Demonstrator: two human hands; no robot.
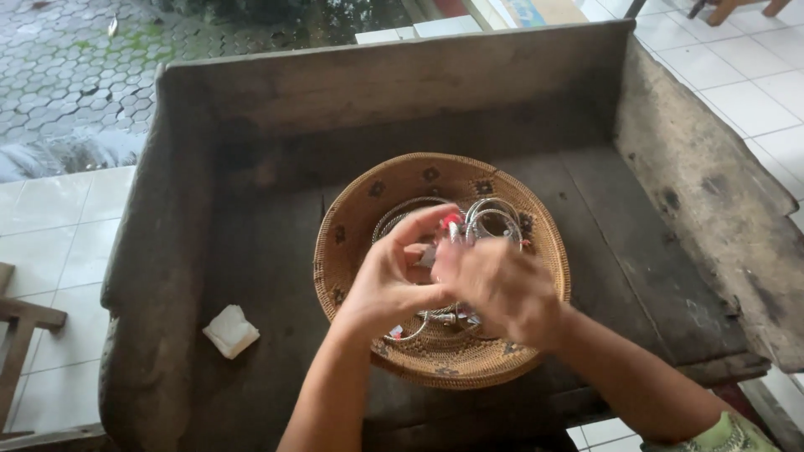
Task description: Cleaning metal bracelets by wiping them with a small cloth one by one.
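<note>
- White floor tiles (59,226) lay around a dark, weathered wooden counter (268,285), which had raised boards along its 9, 12 and 3 o'clock sides.
- Beyond the counter's 11 o'clock corner ran wet grey hexagonal paving (75,67).
- One round woven basket (352,218), tan with small dark square motifs around its wall, sat at the middle of the counter.
- Inside the basket lay a tangle of silver metal rings (490,219), bunched mostly toward 1 o'clock; their number could not be counted.
- One small red piece (451,222) showed among the rings at the fingertips; what it was could not be told.
- The left hand (389,280) hovered over the basket's centre, fingers curled and pressed toward the right hand, thumb and forefinger closing near the red piece.
- The right hand (498,289) was blurred; it met the left hand over the basket, fingers bent, but whether it pinched anything could not be told.
- One small white folded packet (231,331), squarish and plain, rested on the counter at 8 o'clock from the basket, well apart from both hands.
- A green patterned sleeve (727,435) edged the right arm at 5 o'clock.
- Brown wooden furniture (21,331) stood at 9 o'clock on the tiles.
</note>
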